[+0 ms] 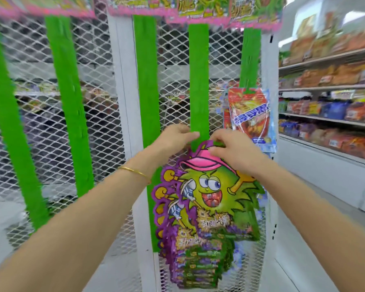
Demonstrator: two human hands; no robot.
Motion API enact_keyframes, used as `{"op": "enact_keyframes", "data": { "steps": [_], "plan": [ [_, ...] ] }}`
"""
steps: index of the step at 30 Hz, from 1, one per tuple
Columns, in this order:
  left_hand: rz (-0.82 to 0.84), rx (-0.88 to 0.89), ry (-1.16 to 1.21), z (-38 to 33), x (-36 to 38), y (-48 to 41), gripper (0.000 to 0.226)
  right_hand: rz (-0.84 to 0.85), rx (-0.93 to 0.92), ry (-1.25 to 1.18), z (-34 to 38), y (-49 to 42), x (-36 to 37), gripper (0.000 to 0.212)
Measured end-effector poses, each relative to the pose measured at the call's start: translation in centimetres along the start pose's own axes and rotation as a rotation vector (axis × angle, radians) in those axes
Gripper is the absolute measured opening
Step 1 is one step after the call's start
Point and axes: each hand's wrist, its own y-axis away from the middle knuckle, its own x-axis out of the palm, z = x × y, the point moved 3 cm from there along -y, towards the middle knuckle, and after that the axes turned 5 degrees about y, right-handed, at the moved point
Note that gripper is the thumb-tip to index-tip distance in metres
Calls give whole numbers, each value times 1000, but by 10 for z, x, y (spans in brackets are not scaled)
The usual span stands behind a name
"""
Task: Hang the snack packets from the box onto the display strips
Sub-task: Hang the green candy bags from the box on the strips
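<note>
A green and purple snack packet [209, 194] with a cartoon character in a pink cap hangs against a green display strip [199, 81] on the white mesh rack. My left hand [175, 138] pinches the strip just above the packet's top. My right hand [230, 148] grips the packet's top edge at the strip. Several similar packets [198, 262] hang below it on the same strip. A red and blue packet [250, 114] hangs on the neighbouring strip [250, 57] to the right. The box is out of view.
More green strips [147, 81] hang bare on the white mesh rack [105, 106] to the left. Packets line the top of the rack [198, 7]. Store shelves [329, 106] full of snacks run along the right, with an aisle floor below.
</note>
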Motion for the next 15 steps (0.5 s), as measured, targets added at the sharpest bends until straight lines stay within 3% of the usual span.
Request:
{"op": "enact_keyframes", "data": {
  "steps": [5,15],
  "plan": [
    [-6,-3,-22,-2,0,-1,25,-76,40,-15,3,-11,7,14],
    [-77,-48,41,3,-4,1,32,-60,48,-45,9,-11,16,20]
  ]
}}
